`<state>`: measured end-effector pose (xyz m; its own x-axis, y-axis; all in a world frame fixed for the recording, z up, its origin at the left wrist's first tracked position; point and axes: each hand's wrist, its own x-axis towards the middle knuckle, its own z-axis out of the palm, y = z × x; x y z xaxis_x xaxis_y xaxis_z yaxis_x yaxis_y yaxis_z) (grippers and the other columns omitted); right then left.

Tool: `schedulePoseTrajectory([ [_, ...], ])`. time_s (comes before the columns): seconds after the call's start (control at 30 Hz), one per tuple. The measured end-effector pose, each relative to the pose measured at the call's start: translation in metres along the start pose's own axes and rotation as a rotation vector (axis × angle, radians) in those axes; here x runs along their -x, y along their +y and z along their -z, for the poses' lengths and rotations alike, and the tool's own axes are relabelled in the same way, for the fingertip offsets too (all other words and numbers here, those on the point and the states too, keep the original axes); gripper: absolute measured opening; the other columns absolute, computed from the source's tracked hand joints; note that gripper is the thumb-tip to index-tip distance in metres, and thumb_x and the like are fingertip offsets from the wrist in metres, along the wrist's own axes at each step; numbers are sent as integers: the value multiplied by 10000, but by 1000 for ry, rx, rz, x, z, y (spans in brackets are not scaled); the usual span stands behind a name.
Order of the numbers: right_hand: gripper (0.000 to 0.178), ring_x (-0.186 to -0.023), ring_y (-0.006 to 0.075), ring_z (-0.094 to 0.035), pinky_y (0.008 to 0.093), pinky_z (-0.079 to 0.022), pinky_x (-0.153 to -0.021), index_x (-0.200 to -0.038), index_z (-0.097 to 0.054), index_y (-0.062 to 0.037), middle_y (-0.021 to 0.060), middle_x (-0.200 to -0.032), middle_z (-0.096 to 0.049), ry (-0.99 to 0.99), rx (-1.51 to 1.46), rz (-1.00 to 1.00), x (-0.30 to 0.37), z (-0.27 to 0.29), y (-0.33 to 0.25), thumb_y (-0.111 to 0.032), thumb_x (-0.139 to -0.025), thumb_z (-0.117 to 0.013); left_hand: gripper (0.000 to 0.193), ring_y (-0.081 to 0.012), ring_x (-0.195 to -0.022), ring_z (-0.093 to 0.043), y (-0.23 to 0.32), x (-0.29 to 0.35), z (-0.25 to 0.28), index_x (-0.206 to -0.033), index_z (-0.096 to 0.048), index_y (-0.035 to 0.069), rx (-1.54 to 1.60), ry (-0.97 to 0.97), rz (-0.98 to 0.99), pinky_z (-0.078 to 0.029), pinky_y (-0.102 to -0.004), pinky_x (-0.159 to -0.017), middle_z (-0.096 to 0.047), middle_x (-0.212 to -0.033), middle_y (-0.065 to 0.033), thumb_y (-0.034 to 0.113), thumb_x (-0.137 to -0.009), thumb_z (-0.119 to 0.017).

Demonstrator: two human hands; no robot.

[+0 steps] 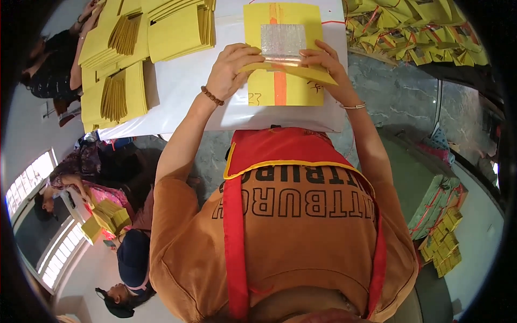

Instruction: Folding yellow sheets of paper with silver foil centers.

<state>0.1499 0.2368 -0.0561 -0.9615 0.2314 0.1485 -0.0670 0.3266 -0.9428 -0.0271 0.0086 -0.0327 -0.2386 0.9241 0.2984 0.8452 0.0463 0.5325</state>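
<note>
Yellow paper sheet, bearing a silver patch, lies at the near side of the white table. The left hand and right hand, both partly closed, grip its raised near edge above more yellow paper.

A raised yellow flap hides part of the orange strip; the top edge crops yellow stacks.

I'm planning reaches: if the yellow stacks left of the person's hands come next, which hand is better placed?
Probably the left hand: it is nearer the yellow stacks, while the right hand would have to cross past it. Both are on the yellow paper.
</note>
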Motion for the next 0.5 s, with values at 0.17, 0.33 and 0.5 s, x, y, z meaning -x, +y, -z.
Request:
schedulePoseTrajectory([
  [0.17,245,-1214,271,-432,392,-273,-1039,-988,-634,-142,1,-1110,-613,-14,378,284,-1,4,-11,-101,-746,-625,345,-283,-1054,-520,20,3,0,-1061,-641,125,-123,81,18,-414,-375,-868,-608,-1103,-65,60,-728,-581],
  [0.33,207,-1099,199,-520,339,-331,-932,-961,-640,-178,-29,-1071,-617,-105,659,368,31,9,-47,-128,-767,-588,325,-264,-1005,-545,51,28,12,-1058,-627,112,-166,14,19,-419,-361,-813,-613,-1078,-71,49,-746,-563],
  [0.5,185,-920,185,-584,315,-380,-849,-983,-630,-134,5,-945,-642,-111,398,8,39,1,-46,-155,-801,-605,228,-246,-891,-577,61,36,4,-1027,-610,63,-20,59,100,-421,-351,-769,-635,-927,-88,74,-807,-554],
])
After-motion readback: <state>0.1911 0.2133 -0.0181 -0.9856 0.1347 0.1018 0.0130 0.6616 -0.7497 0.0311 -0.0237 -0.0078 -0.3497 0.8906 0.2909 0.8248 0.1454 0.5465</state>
